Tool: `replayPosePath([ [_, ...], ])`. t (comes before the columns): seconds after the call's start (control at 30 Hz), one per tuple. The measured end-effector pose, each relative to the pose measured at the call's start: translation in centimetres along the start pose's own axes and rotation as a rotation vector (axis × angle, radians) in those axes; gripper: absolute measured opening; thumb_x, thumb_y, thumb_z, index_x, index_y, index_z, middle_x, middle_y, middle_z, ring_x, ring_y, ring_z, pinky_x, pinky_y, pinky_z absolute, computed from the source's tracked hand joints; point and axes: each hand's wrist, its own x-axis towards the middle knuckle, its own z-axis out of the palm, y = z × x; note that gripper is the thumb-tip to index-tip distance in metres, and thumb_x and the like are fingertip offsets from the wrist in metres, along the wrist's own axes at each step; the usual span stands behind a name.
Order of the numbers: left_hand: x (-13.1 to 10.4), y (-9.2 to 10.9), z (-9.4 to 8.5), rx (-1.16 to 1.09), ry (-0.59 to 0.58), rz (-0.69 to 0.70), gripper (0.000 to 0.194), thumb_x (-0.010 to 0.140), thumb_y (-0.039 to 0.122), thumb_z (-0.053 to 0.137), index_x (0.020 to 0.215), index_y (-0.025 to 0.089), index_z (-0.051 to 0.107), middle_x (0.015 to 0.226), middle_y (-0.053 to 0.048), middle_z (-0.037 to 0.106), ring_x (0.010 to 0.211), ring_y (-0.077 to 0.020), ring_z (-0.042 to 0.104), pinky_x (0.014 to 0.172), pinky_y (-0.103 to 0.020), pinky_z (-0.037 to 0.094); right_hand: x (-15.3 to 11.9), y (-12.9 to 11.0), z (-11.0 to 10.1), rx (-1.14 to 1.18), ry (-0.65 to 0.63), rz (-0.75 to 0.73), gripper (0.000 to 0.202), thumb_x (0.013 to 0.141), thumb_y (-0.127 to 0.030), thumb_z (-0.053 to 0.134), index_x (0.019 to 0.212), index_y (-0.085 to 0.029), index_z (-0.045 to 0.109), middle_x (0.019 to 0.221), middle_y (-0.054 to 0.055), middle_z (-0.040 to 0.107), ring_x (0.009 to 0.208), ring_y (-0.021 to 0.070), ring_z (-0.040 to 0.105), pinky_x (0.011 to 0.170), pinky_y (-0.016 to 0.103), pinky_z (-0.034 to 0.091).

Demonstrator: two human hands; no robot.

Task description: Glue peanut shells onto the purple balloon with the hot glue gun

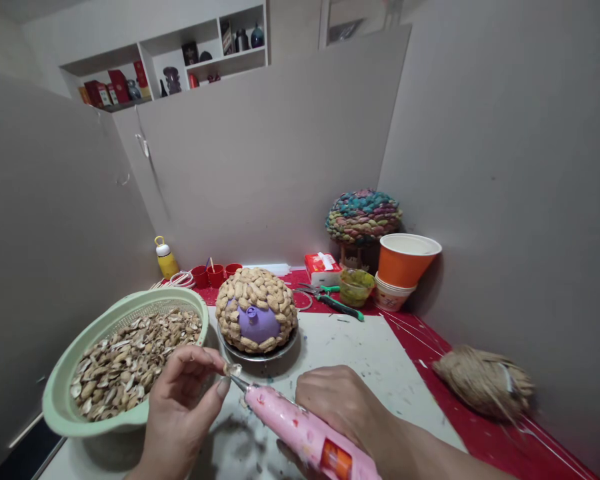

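Head view. In left grip [177, 410]: half peanut shell [234, 369], pinched between thumb and forefinger. In right grip [337, 403]: pink hot-glue gun [293, 423], fingers wrapped around body, metal nozzle [239, 383] directed toward left grip, close to the held shell. Contact between nozzle and shell: cannot tell.

Ahead of both grips, roughly midway: purple balloon [263, 325], mostly covered in peanuts [260, 287], with bare patch around knot on near side; seated in shiny metal dish [267, 357]. Just left of left grip: pale green colander [55, 403], loaded with loose shells [130, 367]. Beneath both grips: table [395, 380], white on top, red around the far and right edges.

Beyond right grip: pliers [345, 308] with green-and-black handles, green bowl [357, 289], red-and-white tissue pack [323, 270], orange bucket [405, 265] atop pale tubs [393, 298]. Well right of right grip: tan fibre bundle [483, 381]. Beyond left grip, past colander: red cups [216, 276], yellow bottle [167, 265] with white cap.
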Motion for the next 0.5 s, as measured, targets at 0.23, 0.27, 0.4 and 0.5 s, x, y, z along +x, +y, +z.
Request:
replayPosePath([
  [0.23,-0.06,-0.02,-0.17,-0.023,0.033,0.0,0.019,0.077,0.017,0.074,0.089,0.024,0.061,0.087,0.0,0.067,0.083,-0.0121,0.065,0.078,-0.018,0.054,0.16,0.06,-0.25,0.102,-0.005,0.028,0.035,0.093,-0.032,0.042,0.062,-0.022,0.028,0.053,-0.005,0.036,0.047,0.0108,0.027,0.047,0.028,0.02],
  [0.27,-0.05,0.01,-0.15,-0.026,0.042,-0.001,0.019,0.077,0.017,0.074,0.088,0.024,0.061,0.086,0.0,0.067,0.082,-0.0123,0.065,0.078,-0.019,0.054,0.18,0.03,-0.31,0.101,-0.01,0.034,0.035,0.092,-0.033,0.042,0.062,-0.022,0.028,0.053,-0.005,0.036,0.047,0.0108,0.027,0.047,0.028,0.02],
  [0.4,-0.01,0.19,0.0,-0.027,0.058,0.015,0.02,0.075,0.017,0.076,0.087,0.023,0.061,0.085,-0.001,0.068,0.081,-0.0134,0.065,0.076,-0.02,0.055,0.26,-0.1,-0.35,0.084,-0.006,0.037,0.033,0.09,-0.031,0.042,0.061,-0.022,0.027,0.052,-0.005,0.036,0.046,0.0107,0.026,0.047,0.028,0.019],
  [0.5,-0.01,0.36,0.21,-0.035,0.086,0.012,0.019,0.075,0.017,0.076,0.086,0.023,0.061,0.083,0.0,0.068,0.08,-0.0134,0.065,0.075,-0.02,0.055,0.18,-0.09,-0.2,0.057,0.003,0.035,0.032,0.089,-0.028,0.043,0.061,-0.022,0.028,0.052,-0.005,0.038,0.046,0.0105,0.027,0.047,0.029,0.018],
])
